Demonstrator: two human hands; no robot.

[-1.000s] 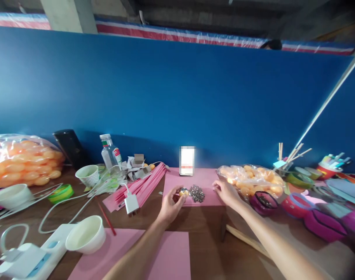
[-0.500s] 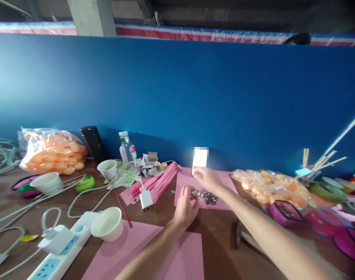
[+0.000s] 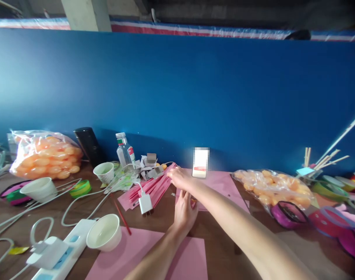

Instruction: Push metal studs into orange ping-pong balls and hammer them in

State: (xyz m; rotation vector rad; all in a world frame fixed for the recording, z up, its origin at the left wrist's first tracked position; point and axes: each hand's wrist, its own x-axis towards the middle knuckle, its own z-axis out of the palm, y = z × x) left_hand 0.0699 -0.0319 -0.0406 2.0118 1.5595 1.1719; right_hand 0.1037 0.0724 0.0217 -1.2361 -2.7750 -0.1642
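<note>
My left hand (image 3: 185, 212) is at the near edge of the pink sheets (image 3: 221, 186), its fingers curled round something small, of which only a reddish and golden bit shows. Crossing above it, my right hand (image 3: 181, 179) stretches its fingers left to the upper end of a bundle of pink strips (image 3: 162, 190). Whether those fingertips touch the strips I cannot tell. A few dark specks lie on the pink sheets beyond my right forearm. A phone-like thing with a bright, blurred-out screen (image 3: 200, 165) stands upright behind them.
Left of the hands are a white charger (image 3: 145, 204), a paper cup (image 3: 104, 233), a power strip (image 3: 63, 254) with cables and a bottle (image 3: 125, 151). Bags of orange balls lie at left (image 3: 46, 155) and right (image 3: 275, 186). A blue partition (image 3: 177, 93) closes the back.
My right hand has moved left from in front of the bright screen to the pink strips. The pile of shiny metal pieces and the hammer-like tool no longer show. My left hand stays nearly in place.
</note>
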